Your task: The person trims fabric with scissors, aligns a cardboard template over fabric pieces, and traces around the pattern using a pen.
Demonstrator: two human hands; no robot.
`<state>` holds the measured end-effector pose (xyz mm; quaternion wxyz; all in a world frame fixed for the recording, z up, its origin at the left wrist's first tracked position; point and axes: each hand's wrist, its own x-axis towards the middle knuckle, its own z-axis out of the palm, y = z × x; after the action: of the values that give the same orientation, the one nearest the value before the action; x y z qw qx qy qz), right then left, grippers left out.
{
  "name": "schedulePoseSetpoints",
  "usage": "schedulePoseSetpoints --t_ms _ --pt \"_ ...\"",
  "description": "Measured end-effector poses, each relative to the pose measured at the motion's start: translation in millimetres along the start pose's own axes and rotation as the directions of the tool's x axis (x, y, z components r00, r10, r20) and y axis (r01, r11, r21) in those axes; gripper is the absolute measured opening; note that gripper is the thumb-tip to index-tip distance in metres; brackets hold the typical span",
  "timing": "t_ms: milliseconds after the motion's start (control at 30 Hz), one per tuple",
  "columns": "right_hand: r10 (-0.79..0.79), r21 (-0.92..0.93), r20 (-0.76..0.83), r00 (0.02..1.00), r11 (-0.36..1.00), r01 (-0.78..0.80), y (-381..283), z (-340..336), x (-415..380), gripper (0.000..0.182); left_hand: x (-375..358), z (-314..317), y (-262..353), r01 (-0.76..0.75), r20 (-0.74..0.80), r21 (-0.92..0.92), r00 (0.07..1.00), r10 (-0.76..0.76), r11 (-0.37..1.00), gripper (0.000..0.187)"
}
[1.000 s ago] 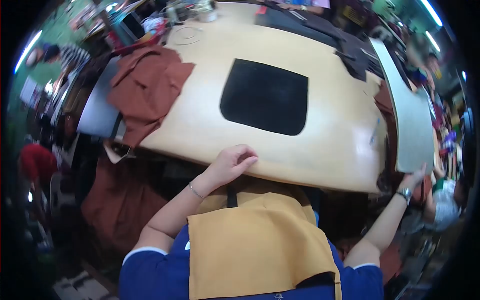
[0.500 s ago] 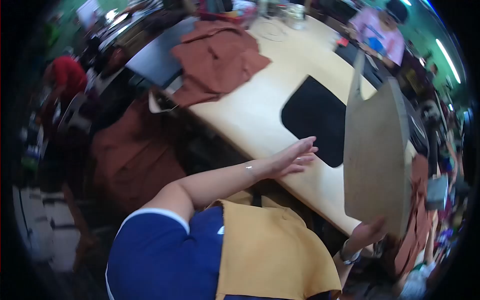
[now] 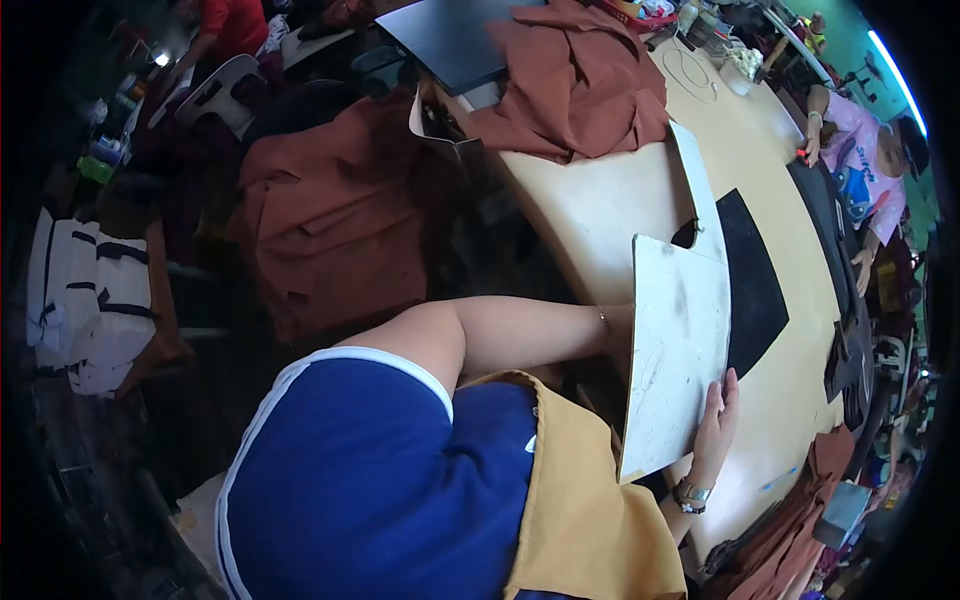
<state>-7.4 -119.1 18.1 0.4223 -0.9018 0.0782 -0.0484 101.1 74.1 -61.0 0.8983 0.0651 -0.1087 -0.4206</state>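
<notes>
Head view: brown cloth (image 3: 585, 80) is heaped on the surface (image 3: 800, 340); a black panel (image 3: 755, 285) there is partly hidden by the white board (image 3: 675, 340). Lettering on a co-worker's pink shirt (image 3: 850, 122) is too small to read surely. The scuffed, notched board stands over the surface's near edge, the right hand's fingers (image 3: 712, 402) pinching its lower right side. The left hand is behind it, its fingers' state impossible to tell.
</notes>
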Motion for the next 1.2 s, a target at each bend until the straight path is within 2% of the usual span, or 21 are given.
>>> schedulePoseSetpoints --t_ms 133,233,333,400,433,467,500,533,600,633,700,733,767,833,867,967,1067,1100,1133,1167,1200 --pt "0.183 0.243 0.097 0.978 0.949 -0.202 -11.9 -4.9 3.6 0.054 0.0 7.9 -2.1 -0.002 -0.076 0.068 0.997 0.007 0.998 0.056" --pt "0.171 0.289 0.100 0.980 0.938 -0.193 -1.5 -7.9 6.0 0.049 -5.3 22.8 1.6 0.021 -0.212 0.240 0.977 0.032 0.971 0.048" --pt "0.129 0.479 -0.041 0.991 0.873 -0.093 14.4 -21.0 5.1 0.045 -25.4 45.5 21.5 0.115 -0.366 0.561 0.923 0.121 0.820 0.040" --pt "0.144 0.574 -0.188 0.972 0.819 -0.010 34.2 -48.5 4.4 0.045 -46.6 54.2 49.8 0.046 -0.320 0.751 0.898 0.302 0.659 0.035" --pt "0.151 0.532 -0.250 0.956 0.847 0.005 40.3 -68.1 3.1 0.045 -59.4 43.5 68.4 -0.265 -0.028 0.802 0.879 0.476 0.536 0.029" --pt "0.103 0.479 -0.323 0.941 0.875 0.068 59.6 -89.5 1.1 0.045 -83.8 47.2 92.3 -0.295 0.013 0.887 0.786 0.618 0.356 0.026" --pt "0.189 0.462 -0.351 0.917 0.887 -0.006 54.2 -109.8 -7.6 0.045 -108.8 55.6 117.3 -0.123 0.123 0.991 0.622 0.773 -0.058 0.022" --pt "0.206 0.451 -0.438 0.875 0.892 0.016 58.5 -124.3 -14.9 0.044 -136.7 56.3 147.9 0.007 0.314 0.931 0.498 0.809 -0.365 0.019" --pt "0.218 0.441 -0.558 0.801 0.895 0.063 81.7 -156.4 -30.3 0.041 -190.9 41.8 195.0 0.255 0.484 0.803 0.250 0.839 -0.539 0.019" --pt "0.261 0.441 -0.619 0.741 0.896 0.052 86.2 -167.9 -39.0 0.040 -226.5 19.4 221.9 0.472 0.619 0.612 0.213 0.756 -0.634 0.022" --pt "0.276 0.345 -0.753 0.597 0.939 0.001 111.9 -198.5 -57.8 0.037 -297.3 -13.5 247.9 0.743 0.547 0.422 0.248 0.800 -0.519 0.042" --pt "0.255 0.284 -0.805 0.535 0.958 -0.029 140.9 -224.5 -66.2 0.037 -330.8 -33.7 252.8 0.856 0.427 0.276 0.298 0.854 -0.437 0.058" --pt "0.234 0.234 -0.847 0.478 0.970 -0.061 167.8 -247.5 -77.5 0.038 -348.4 -40.3 244.9 0.943 0.252 0.154 0.251 0.935 -0.295 0.067" --pt "0.177 0.135 -0.914 0.366 0.981 -0.137 205.8 -282.2 -98.0 0.039 -382.3 -47.3 245.5 0.957 0.006 0.043 0.286 0.958 -0.286 0.046" --pt "0.183 0.141 -0.909 0.375 0.980 -0.139 218.0 -292.1 -105.9 0.040 -390.7 -45.2 247.3 0.952 -0.073 0.011 0.306 0.949 -0.306 0.038" --pt "0.139 0.043 -0.900 0.413 0.972 -0.233 270.3 -322.0 -126.7 0.044 -396.1 -39.8 266.1 0.947 0.008 0.210 0.247 0.969 -0.244 0.028" --pt "0.050 -0.015 -0.876 0.480 0.991 -0.130 272.0 -317.8 -128.6 0.044 -389.7 -13.2 301.1 0.805 0.294 0.536 0.104 0.950 -0.254 0.027" --pt "0.024 -0.033 -0.872 0.489 0.994 -0.108 271.2 -315.3 -134.5 0.044 -375.0 10.3 310.5 0.786 0.423 0.542 0.048 0.905 -0.296 0.029" --pt "0.056 -0.133 -0.888 0.456 0.919 -0.370 221.3 -289.2 -127.7 0.044 -353.8 41.0 321.9 0.761 0.537 0.548 -0.004 0.843 -0.346 0.031" --pt "-0.125 -0.378 -0.800 0.587 0.865 -0.331 218.5 -290.9 -125.1 0.039 -338.1 66.8 340.1 0.743 0.544 0.593 -0.085 0.835 -0.311 0.036" --pt "-0.080 -0.337 -0.776 0.626 0.891 -0.304 196.1 -275.7 -114.9 0.039 -303.8 103.0 345.0 0.684 0.612 0.639 -0.174 0.771 -0.353 0.041"
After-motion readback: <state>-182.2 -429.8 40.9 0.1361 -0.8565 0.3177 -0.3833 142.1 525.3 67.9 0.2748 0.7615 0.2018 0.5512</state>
